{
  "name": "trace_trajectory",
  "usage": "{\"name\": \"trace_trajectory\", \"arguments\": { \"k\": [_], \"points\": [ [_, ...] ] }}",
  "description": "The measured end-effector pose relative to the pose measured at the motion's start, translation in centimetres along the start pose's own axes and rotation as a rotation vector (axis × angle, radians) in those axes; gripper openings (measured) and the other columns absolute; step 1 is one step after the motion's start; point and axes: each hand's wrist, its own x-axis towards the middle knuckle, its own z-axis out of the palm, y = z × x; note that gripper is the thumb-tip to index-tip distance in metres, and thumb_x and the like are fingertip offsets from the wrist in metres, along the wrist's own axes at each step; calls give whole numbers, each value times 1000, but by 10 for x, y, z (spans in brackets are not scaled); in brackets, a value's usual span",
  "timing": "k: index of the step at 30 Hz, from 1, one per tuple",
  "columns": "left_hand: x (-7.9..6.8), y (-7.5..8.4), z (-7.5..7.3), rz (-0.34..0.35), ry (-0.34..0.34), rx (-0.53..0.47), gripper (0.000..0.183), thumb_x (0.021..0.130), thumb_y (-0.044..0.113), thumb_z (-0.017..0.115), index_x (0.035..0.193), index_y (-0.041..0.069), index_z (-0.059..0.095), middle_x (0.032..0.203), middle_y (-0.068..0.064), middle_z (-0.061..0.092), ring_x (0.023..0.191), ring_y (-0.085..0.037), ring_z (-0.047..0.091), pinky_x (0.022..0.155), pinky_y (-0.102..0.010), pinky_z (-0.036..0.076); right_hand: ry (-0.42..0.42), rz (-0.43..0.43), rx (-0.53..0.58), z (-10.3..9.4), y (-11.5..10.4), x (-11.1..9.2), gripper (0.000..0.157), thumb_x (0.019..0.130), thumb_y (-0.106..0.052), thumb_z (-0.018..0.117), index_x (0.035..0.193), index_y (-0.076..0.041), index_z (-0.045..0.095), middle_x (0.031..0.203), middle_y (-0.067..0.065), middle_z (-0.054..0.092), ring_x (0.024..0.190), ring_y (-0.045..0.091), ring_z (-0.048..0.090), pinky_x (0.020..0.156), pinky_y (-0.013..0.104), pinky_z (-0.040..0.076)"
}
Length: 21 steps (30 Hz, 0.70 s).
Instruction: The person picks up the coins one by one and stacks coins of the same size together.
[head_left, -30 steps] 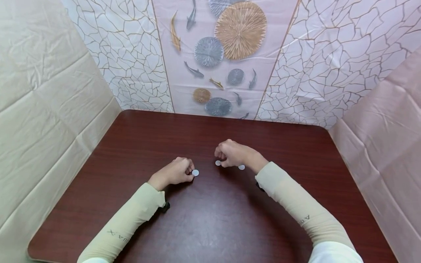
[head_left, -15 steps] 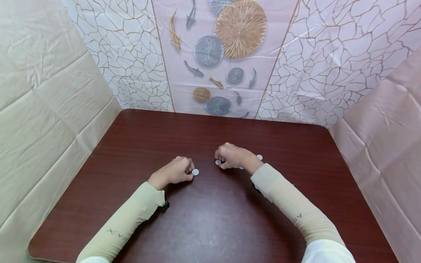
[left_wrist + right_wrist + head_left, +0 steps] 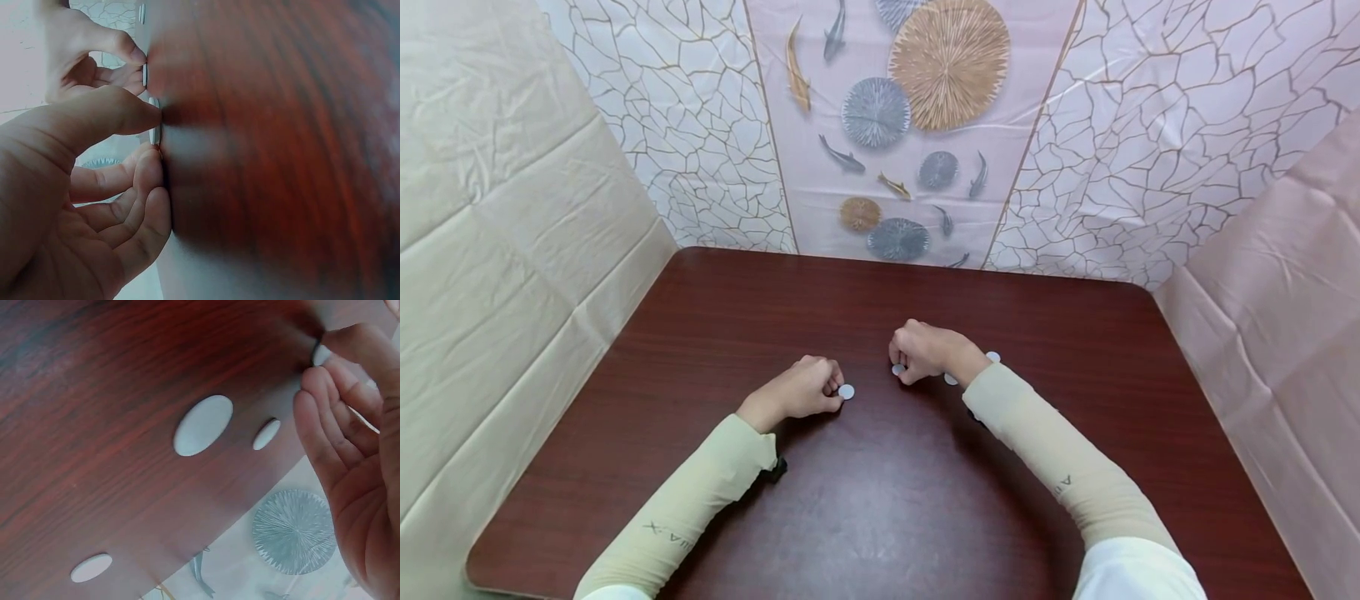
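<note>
My left hand [image 3: 801, 390] pinches a flat white disc [image 3: 846, 392] at its edge, close on the brown table [image 3: 865, 492]. The left wrist view shows this disc [image 3: 155, 128] standing out between the thumb and the curled fingers. Farther right, my right hand [image 3: 925, 348] bends down over another white disc [image 3: 897, 369], partly covered by its fingers. In the right wrist view that disc [image 3: 321, 355] sits between thumb and fingertips. Loose white discs lie near the right wrist: a large-looking one [image 3: 203, 425], a smaller-looking one [image 3: 267, 434] and one farther off [image 3: 91, 567].
Patterned cloth [image 3: 880, 183] hangs along the table's far edge. Pale fabric walls rise at the left [image 3: 512, 250] and right [image 3: 1277, 333]. In the head view, one loose disc [image 3: 993, 357] lies just beyond the right cuff, another [image 3: 951, 379] beneath the wrist.
The right forearm has swung left, uncovering a disc beyond the cuff. The right fingers have drawn in around their disc. The left hand and its disc have stayed in place.
</note>
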Motion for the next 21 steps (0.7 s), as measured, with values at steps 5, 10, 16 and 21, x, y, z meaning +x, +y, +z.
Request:
{"name": "trace_trajectory", "arguments": {
  "k": [5, 10, 16, 21],
  "points": [
    [1, 0, 1, -6, 4, 1, 15, 89, 13, 76, 101, 6, 69, 93, -3, 72, 88, -11, 67, 80, -28, 57, 18, -18, -89, 5, -1, 1, 17, 82, -13, 76, 71, -13, 62, 60, -9, 48, 56, 6, 39, 57, 22, 37],
    [1, -1, 5, -3, -5, -6, 16, 89, 13, 76, 102, 6, 69, 95, -2, 72, 90, -12, 69, 82, -28, 57, 41, -7, -131, 11, -1, -2, 21, 80, -17, 77, 69, -19, 59, 62, -9, 56, 55, 6, 48, 55, 22, 40],
    [-1, 0, 4, -17, -18, -9, 16, 91, 14, 76, 103, 6, 69, 97, -3, 72, 92, -12, 69, 82, -29, 58, 77, -38, -130, 13, 2, -10, 16, 77, -17, 77, 71, -16, 62, 63, -8, 57, 55, 5, 45, 56, 21, 39],
    [1, -1, 3, -9, -3, 11, 16, 88, 13, 76, 101, 5, 70, 94, -2, 73, 89, -11, 68, 81, -27, 57, 114, -62, -134, 13, 5, -23, 14, 74, -18, 75, 73, -16, 62, 64, -10, 54, 54, 3, 43, 56, 20, 39]
  ]
}}
